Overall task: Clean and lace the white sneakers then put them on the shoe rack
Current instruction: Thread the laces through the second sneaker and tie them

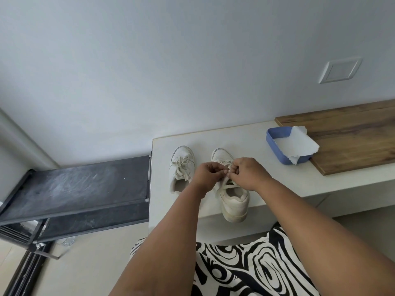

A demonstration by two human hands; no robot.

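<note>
Two white sneakers stand side by side on the white counter (162,210), toes toward the wall. The left sneaker (181,167) has its laces tied in a loose bow. The right sneaker (234,199) sits nearer me, its heel over the counter's front edge. Above its tongue my left hand (210,174) and my right hand (248,173) meet, each pinching a strand of its cream lace (227,185). The fingers hide the middle of the lacing. The black shoe rack (74,186) stands to the left, lower than the counter.
A blue tray (275,144) holding a white paper towel (297,144) sits at the back right, partly on a wooden board (352,137). A wall plate (339,70) is on the wall above. My black-and-white patterned garment (245,268) is below the counter edge.
</note>
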